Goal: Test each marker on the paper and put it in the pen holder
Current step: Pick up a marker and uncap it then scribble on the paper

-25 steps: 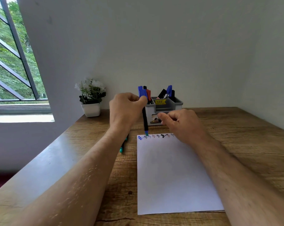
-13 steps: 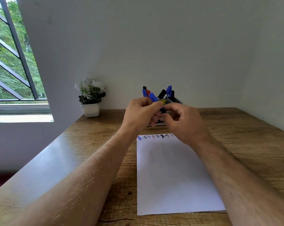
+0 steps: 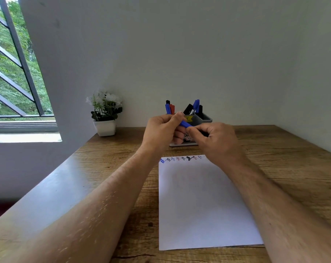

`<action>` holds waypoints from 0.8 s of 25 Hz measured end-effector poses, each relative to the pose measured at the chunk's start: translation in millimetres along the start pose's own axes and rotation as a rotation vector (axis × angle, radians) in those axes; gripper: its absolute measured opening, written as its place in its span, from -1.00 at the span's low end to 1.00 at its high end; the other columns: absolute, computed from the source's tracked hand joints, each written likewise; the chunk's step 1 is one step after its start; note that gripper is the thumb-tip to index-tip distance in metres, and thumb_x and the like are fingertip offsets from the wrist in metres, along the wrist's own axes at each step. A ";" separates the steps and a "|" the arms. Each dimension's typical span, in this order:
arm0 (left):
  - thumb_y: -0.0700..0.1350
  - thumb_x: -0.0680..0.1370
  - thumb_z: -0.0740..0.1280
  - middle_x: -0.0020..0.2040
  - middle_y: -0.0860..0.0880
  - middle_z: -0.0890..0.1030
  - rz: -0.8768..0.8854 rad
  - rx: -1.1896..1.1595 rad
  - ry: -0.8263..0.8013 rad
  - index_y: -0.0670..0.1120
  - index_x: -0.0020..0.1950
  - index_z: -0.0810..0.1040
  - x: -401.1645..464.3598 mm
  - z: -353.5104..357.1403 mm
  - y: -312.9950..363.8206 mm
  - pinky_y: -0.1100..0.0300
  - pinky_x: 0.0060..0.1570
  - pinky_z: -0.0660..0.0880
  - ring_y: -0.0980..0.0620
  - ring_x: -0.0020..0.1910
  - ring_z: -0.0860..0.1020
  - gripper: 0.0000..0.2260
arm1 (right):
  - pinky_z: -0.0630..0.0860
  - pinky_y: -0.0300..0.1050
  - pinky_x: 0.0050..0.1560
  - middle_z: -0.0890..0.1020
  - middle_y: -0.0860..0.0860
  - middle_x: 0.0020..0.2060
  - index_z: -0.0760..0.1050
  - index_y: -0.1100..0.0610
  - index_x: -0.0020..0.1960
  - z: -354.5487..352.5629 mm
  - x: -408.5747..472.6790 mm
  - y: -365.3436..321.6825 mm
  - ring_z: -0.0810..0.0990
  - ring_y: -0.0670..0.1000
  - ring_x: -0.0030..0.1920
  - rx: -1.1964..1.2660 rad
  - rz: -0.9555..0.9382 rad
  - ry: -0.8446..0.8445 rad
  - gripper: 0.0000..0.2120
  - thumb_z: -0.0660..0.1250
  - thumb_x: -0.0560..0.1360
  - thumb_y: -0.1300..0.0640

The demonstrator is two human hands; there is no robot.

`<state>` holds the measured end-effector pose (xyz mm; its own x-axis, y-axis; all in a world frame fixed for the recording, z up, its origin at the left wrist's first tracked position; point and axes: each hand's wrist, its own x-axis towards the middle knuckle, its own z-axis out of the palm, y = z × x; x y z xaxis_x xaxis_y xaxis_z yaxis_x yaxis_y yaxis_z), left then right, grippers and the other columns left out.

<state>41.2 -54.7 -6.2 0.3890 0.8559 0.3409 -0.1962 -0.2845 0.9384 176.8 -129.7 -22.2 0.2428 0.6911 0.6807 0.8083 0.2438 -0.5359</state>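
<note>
Both hands meet above the far edge of the white paper [image 3: 202,202], in front of the grey pen holder [image 3: 205,118]. My left hand [image 3: 161,130] grips the blue cap end of a marker [image 3: 185,123]. My right hand [image 3: 216,138] pinches the marker's dark body, most of it hidden by the fingers. The marker lies nearly level between the hands. A row of small scribbles in blue, black and red runs along the paper's far edge [image 3: 181,158]. Several blue, black and red markers [image 3: 169,108] stand in the holder.
A small white pot with white flowers [image 3: 105,114] stands at the back left of the wooden desk [image 3: 286,168]. The wall rises right behind the holder. A barred window [image 3: 13,73] is at the far left.
The marker was upright with its tip on the paper in my left hand. It has been lifted and turned level in front of the holder, and my right hand has come off the paper to pinch it.
</note>
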 end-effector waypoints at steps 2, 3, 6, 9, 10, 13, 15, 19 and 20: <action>-0.06 0.62 0.32 -0.29 -0.14 0.63 -0.013 -0.018 0.011 -0.26 0.03 0.65 0.1 0.0 0.1 0.26 -0.40 0.55 0.06 -0.42 0.54 -0.74 | 0.31 -0.39 -0.51 0.49 -0.20 -0.50 0.72 0.11 -0.01 -1.1 0.6 -2.0 0.48 -0.24 -0.48 -0.011 0.009 0.008 -0.71 0.36 0.55 -0.08; -0.07 0.62 0.32 -0.30 -0.13 0.62 -0.018 -0.030 0.028 -0.25 0.03 0.65 0.4 -1.0 0.9 0.26 -0.41 0.54 0.06 -0.43 0.53 -0.74 | 0.30 -0.40 -0.52 0.46 -0.19 -0.53 0.71 0.11 -0.08 -2.1 0.6 -3.3 0.48 -0.24 -0.49 -0.024 0.022 0.009 -0.69 0.35 0.54 -0.11; -0.13 0.63 0.31 -0.31 -0.12 0.62 -0.043 -0.130 0.086 -0.21 0.00 0.65 3.6 -10.0 4.9 0.26 -0.40 0.56 0.06 -0.43 0.53 -0.81 | 0.28 -0.39 -0.55 0.38 -0.15 -0.57 0.54 0.04 -0.32 -7.0 0.0 -6.1 0.40 -0.14 -0.57 -0.120 0.065 0.035 -0.59 0.28 0.54 -0.22; -0.20 0.62 0.30 -0.23 -0.16 0.65 -0.108 -0.328 0.077 -0.21 0.02 0.62 4.8 -15.8 6.7 0.24 -0.33 0.60 0.05 -0.38 0.58 -0.87 | 0.32 -0.38 -0.51 0.40 -0.11 -0.52 0.39 0.02 -0.35 -9.3 -1.3 -3.2 0.36 -0.14 -0.53 -0.136 0.089 0.090 -0.59 0.20 0.60 -0.17; -0.22 0.62 0.29 -0.19 -0.18 0.67 -0.133 -0.381 0.066 -0.20 0.02 0.61 3.6 -15.5 7.4 0.23 -0.28 0.62 0.04 -0.34 0.61 -0.89 | 0.31 -0.36 -0.51 0.42 -0.10 -0.50 0.40 0.03 -0.31 -8.1 -1.1 -1.6 0.37 -0.13 -0.52 -0.118 0.092 0.102 -0.60 0.17 0.62 -0.15; -0.35 0.61 0.20 -0.10 -0.21 0.69 -0.205 -0.536 -0.004 -0.21 0.04 0.61 -0.8 -11.7 9.0 0.22 -0.15 0.65 -0.01 -0.23 0.66 -0.81 | 0.30 -0.36 -0.51 0.45 -0.10 -0.46 0.48 0.12 -0.16 -2.5 -1.2 -1.3 0.42 -0.14 -0.49 -0.007 0.063 0.118 -0.68 0.14 0.66 -0.02; -0.40 0.59 0.12 -0.12 -0.21 0.68 -0.242 -0.601 -0.065 -0.24 0.08 0.63 -3.1 -10.6 11.5 0.23 -0.19 0.65 -0.01 -0.26 0.64 -0.71 | 0.31 -0.38 -0.49 0.43 -0.11 -0.46 0.49 0.15 -0.12 -0.9 -1.6 -1.2 0.43 -0.20 -0.47 0.091 0.036 0.148 -0.73 0.13 0.68 0.08; -0.35 0.51 0.03 -0.32 -0.07 0.47 -0.183 -0.360 -0.119 -0.20 -0.06 0.60 -2.9 -10.6 9.5 0.28 -0.49 0.40 0.08 -0.42 0.39 -0.67 | 0.32 -0.44 -0.46 0.47 -0.14 -0.41 0.56 0.16 0.04 -0.7 0.8 1.8 0.48 -0.25 -0.44 0.148 0.066 0.206 -0.78 0.13 0.67 0.17; -0.34 0.52 0.04 -0.33 -0.02 0.46 -0.092 -0.086 -0.107 -0.16 -0.13 0.58 -3.3 -10.0 8.5 0.31 -0.50 0.34 0.10 -0.43 0.37 -0.68 | 0.34 -0.46 -0.43 0.50 -0.13 -0.37 0.55 0.14 0.12 -1.0 2.0 4.2 0.50 -0.27 -0.41 0.156 0.092 0.207 -0.80 0.15 0.66 0.17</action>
<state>29.3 -55.7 0.1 0.5019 0.8243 0.2620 -0.2298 -0.1649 0.9592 181.2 -128.0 -22.6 0.4287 0.5651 0.7049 0.6897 0.2993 -0.6594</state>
